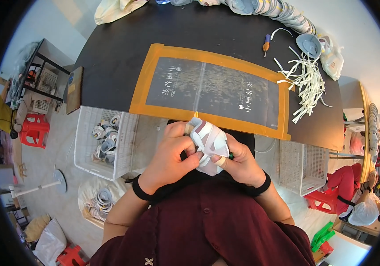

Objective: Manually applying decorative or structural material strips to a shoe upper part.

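Maroon shirt (205, 217) — patterned piece (208, 144) pinched between both hands (174, 150) (242, 163).

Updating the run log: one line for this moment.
left hand: holding white-patterned piece; right hand: holding same piece; white strips: on table

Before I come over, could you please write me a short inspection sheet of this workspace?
Surface: dark table, clear sheet framed by orange-brown tape.
Job's things: white-and-mauve piece between the hands; pale strips heaped at right.
Clutter: orange-handled tool near the strips; stacked pieces along the far edge.
Hands: left hand and right hand both pinch the piece.
Cables: thin pale cord on the floor; whether a cable, cannot tell.
Surroundings: left crate holding pieces; right crate; seated person at right.
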